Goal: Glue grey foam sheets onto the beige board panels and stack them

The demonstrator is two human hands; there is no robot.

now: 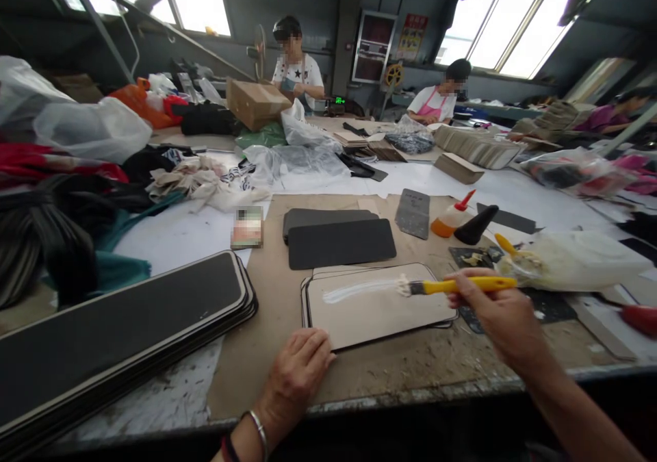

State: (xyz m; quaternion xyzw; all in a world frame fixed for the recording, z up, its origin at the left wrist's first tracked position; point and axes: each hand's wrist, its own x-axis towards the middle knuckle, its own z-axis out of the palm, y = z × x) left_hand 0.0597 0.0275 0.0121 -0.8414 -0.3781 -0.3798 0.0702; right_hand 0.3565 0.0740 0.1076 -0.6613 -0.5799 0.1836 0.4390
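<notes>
My right hand (506, 318) is closed around the yellow handle of a paintbrush (462, 285). Its bristles, coated in whitish paste, touch a beige rounded panel (374, 315) on top of a small stack. A wet white streak runs leftward from the brush across the panel. At the panel's near left corner, my left hand (300, 366) grips the edge with bent fingers held together; the fingertips are partly hidden. Just behind lie dark grey panels (341, 243). Right of the brush, a white plastic jug (585, 260) lies on its side with a yellow-handled brush (506, 244) at its smeared opening.
A stack of long dark panels (128, 318) occupies the left front. A red-tipped glue bottle (452, 217) and a black cone (476, 226) stand behind the jug. Fabric and plastic bags (92, 130) crowd the left back. Two people (298, 72) (439, 99) work across the table.
</notes>
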